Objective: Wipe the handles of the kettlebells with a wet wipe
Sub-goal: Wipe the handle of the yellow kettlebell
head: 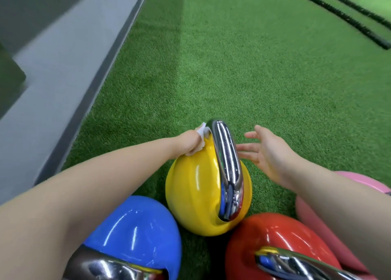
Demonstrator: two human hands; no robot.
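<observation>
the left arm reaches in from the near left, stretched forward over the blue kettlebell (135, 226), and the left hand (188, 143) sits at the far left side of the yellow kettlebell (196, 191). its fingers are curled tight round a crumpled white wet wipe (202, 131), which is pressed against the far end of the chrome handle (226, 163) where it meets the yellow body. a corner of the wipe sticks up above the knuckles.

the right arm comes in from the near right, passing over the pink kettlebell (359, 181). the right hand (266, 150) hovers just right of the handle, palm turned to the left, fingers straight and spread apart, gripping nothing; whether its fingertips touch the handle cannot be told.

the yellow kettlebell stands on the green turf floor (232, 68) in the middle of the view, glossy, with its polished chrome handle arching from far to near and mirroring bright strips of light. the blue kettlebell stands to its near left and a red kettlebell (279, 243) to its near right, both shiny with chrome handles cut off by the bottom edge. the pink one lies at the right, mostly hidden behind the forearm.

a grey strip of flooring (53, 68) runs along the left of the turf, and two black ropes (338, 13) lie across the far right corner.
</observation>
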